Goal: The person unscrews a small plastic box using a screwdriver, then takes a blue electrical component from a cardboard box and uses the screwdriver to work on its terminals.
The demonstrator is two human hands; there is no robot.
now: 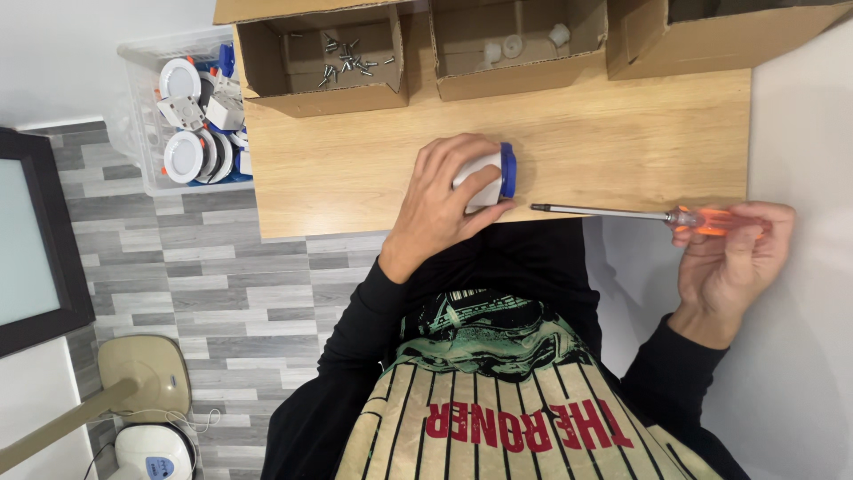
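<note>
Left hand clamps a white-and-blue downlight near the tabletop edge; right hand, at 3 o'clock, grips an orange-handled screwdriver. Three open cardboard boxes line 12 o'clock.

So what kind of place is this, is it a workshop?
Probably a small home workbench for putting parts together. A cardboard box of screws sits on the wooden table, a clear bin holds round white fittings, and the right hand holds an orange-handled screwdriver.
</note>
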